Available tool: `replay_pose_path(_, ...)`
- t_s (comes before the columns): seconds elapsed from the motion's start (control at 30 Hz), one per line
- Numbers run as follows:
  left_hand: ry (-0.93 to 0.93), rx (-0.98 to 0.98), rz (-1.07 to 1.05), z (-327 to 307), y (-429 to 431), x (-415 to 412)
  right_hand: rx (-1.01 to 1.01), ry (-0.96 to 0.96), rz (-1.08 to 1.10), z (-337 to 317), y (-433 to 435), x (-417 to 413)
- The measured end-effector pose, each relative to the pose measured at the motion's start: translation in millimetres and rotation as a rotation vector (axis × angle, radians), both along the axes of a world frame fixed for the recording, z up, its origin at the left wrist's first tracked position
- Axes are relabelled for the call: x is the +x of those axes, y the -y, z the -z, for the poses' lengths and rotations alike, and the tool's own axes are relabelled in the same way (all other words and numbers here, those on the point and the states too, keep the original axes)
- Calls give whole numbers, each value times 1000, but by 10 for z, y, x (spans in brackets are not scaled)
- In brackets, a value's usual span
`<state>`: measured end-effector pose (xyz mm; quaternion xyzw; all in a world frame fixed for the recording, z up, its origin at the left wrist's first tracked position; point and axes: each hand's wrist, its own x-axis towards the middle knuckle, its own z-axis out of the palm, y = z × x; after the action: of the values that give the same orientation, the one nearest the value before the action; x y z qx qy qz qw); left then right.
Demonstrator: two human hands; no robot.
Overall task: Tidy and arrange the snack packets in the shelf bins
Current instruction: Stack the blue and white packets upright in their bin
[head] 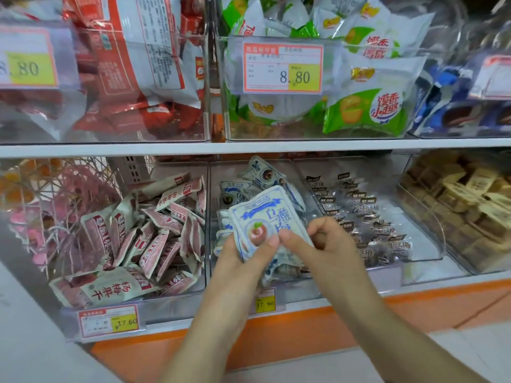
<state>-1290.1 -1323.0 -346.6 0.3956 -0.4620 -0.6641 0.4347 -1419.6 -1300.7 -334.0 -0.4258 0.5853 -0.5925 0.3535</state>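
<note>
A small stack of blue-and-white snack packets [262, 217] is held upright over the middle clear bin [210, 217] of the lower shelf. My left hand [243, 258] grips the stack from below and the left, thumb on the front packet. My right hand [323, 244] pinches the stack's right edge with thumb and curled fingers. More blue-and-white packets [257, 172] lie loose deeper in the same bin.
To the left a bin of red-and-white packets [154, 239]; to the right dark packets [359, 214] and a bin of tan packets [464, 200]. The upper shelf [249, 147] carries bins of red, green [365, 109] and blue packets. Price tags [110, 322] hang on the orange shelf front.
</note>
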Motion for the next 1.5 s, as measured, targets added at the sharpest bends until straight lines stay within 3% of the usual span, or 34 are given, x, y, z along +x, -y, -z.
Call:
replay_pose_path(0.13, -17, -60, -13, 26, 38, 3, -72, -161, 40, 66, 12, 91)
replay_pose_path(0.23, -33, -107, -54, 24, 70, 36, -98, -130, -2, 100, 44, 156)
replay_pose_path(0.33, -55, -166, -167, -12, 130, 128, -115, -134, -124, 53, 76, 191)
replay_pose_path(0.47, -39, -222, -403, -67, 324, 442, -2, -331, -381, -89, 236, 124)
replay_pose_path(0.53, -51, -199, -503, -57, 431, 612, 40, -404, -374, -133, 438, 54)
replay_pose_path(0.67, -130, -111, -568, -29, 560, 778, 83, -758, -254, -135, 1063, -14)
replay_pose_path(0.83, -169, -22, -540, -7, 614, 863, 253, -1321, -533, -158, 1764, 93)
replay_pose_path(0.97, -166, -18, -526, -16, 649, 887, 390, -1491, -735, -139, 2058, 123)
replay_pose_path(1.07, -168, -41, -510, -13, 679, 903, 391, -1622, -758, -116, 2158, 138)
replay_pose_path(1.17, -183, -42, -512, -12, 704, 920, 282, -1628, -606, -40, 2239, 107)
replay_pose_path(1.27, -188, -35, -506, -13, 712, 906, 225, -1457, -440, -28, 2247, 56)
replay_pose_path(1.5, -178, -35, -506, -15, 701, 899, 195, -1281, -359, -85, 2040, 108)
